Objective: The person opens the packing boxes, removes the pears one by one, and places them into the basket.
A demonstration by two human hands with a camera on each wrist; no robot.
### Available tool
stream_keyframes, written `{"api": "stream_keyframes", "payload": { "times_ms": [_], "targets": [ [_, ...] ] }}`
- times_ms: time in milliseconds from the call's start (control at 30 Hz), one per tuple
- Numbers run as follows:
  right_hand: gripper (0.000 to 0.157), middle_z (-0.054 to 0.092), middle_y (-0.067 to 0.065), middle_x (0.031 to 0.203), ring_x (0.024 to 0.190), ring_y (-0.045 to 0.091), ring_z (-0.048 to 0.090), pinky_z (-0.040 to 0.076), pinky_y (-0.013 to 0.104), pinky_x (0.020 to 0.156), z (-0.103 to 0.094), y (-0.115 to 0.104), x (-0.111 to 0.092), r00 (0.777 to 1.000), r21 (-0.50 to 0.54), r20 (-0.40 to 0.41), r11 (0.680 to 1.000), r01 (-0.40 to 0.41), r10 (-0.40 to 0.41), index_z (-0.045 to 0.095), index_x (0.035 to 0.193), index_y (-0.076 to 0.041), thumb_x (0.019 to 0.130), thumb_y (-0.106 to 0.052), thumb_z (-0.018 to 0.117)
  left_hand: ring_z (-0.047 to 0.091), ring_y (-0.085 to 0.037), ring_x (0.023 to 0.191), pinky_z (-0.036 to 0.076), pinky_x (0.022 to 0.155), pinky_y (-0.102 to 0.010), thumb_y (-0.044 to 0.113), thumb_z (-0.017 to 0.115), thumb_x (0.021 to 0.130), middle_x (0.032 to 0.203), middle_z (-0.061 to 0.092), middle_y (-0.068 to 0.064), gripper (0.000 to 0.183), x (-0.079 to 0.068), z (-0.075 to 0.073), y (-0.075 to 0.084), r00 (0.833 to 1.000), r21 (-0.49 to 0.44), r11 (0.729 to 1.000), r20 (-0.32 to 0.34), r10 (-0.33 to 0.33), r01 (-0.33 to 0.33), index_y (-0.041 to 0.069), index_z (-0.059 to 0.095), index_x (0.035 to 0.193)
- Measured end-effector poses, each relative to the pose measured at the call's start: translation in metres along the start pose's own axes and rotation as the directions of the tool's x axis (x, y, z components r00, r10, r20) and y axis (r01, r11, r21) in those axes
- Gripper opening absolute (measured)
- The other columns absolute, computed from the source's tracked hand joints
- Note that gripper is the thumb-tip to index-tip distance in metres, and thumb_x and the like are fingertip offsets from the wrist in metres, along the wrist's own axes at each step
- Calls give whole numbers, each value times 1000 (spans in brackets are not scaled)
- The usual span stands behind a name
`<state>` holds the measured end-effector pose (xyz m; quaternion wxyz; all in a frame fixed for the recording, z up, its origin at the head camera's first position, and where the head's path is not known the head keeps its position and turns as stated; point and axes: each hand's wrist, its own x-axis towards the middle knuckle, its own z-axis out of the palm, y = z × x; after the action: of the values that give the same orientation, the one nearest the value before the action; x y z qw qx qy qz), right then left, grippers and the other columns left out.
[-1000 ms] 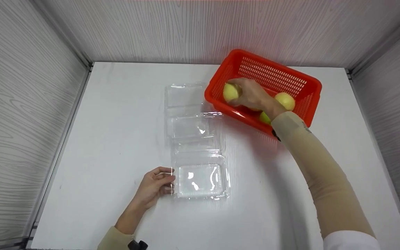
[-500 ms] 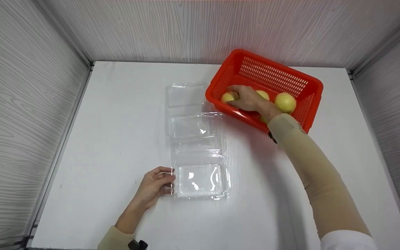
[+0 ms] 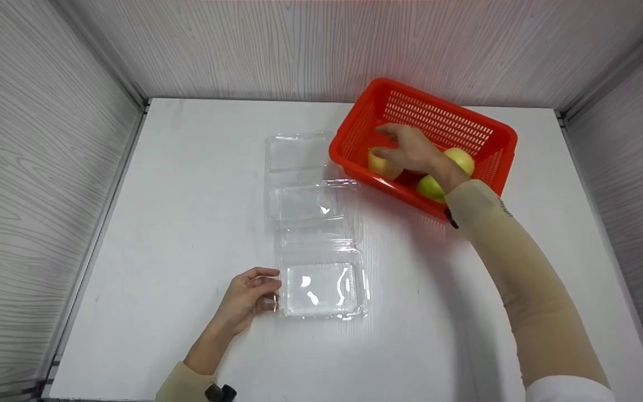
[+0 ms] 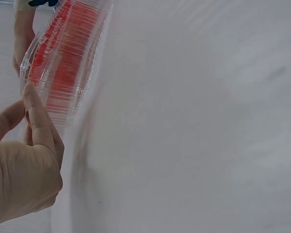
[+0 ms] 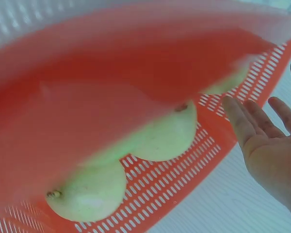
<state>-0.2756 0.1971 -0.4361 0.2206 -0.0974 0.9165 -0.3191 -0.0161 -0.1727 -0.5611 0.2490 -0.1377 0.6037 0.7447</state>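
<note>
My left hand (image 3: 243, 298) pinches the left edge of a clear plastic container (image 3: 324, 287) on the white table; in the left wrist view, thumb and fingers meet at the rim of the clear plastic. Over the left part of a red slotted basket (image 3: 497, 131) is my right hand (image 3: 411, 151), its fingers spread and holding nothing. Below its thumb lies a round yellow fruit (image 3: 380, 166). Farther right in the basket are another yellow fruit (image 3: 461, 161) and a greener one (image 3: 430, 188), partly covered by the forearm. Stems show on pale green fruits (image 5: 89, 194) in the right wrist view.
More clear plastic container sections (image 3: 310, 204) stretch behind the front one, toward the back of the table, left of the basket. Wood-grained panels (image 3: 243, 50) enclose the table at the back and both sides.
My right hand has lowered a yellow fruit into the basket's left part, let go of it, and drawn up and slightly right with fingers spread. The left hand stays at the container edge.
</note>
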Motion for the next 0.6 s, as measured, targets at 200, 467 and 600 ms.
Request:
{"api": "stream_keyframes", "payload": {
  "times_ms": [200,467,600],
  "targets": [
    [72,49,4,163,148,30,48,43,51,126,-3,-11,-15,996,4,-59,998,66,-66,44,161,-23,99,-48,71,69,-9,75,63,67,-22,7,70,99,92,69,1,40,1,0,3,1000,-2,1000,13,3,-3,-7,54,132],
    [73,53,0,160,144,25,53,49,48,121,4,-19,-42,982,71,-147,988,134,-123,48,158,-26,95,-49,75,70,-10,76,63,69,-23,11,71,99,90,71,1,44,1,-1,6,1000,4,1000,-6,-21,21,-7,53,135],
    [71,53,-5,160,145,21,52,47,46,123,8,-20,-56,972,99,-191,983,158,-137,49,157,-29,94,-50,75,72,-11,81,65,75,-23,13,70,100,94,72,1,47,0,-3,6,1000,10,1000,-4,-16,16,-8,51,138]
  ]
}}
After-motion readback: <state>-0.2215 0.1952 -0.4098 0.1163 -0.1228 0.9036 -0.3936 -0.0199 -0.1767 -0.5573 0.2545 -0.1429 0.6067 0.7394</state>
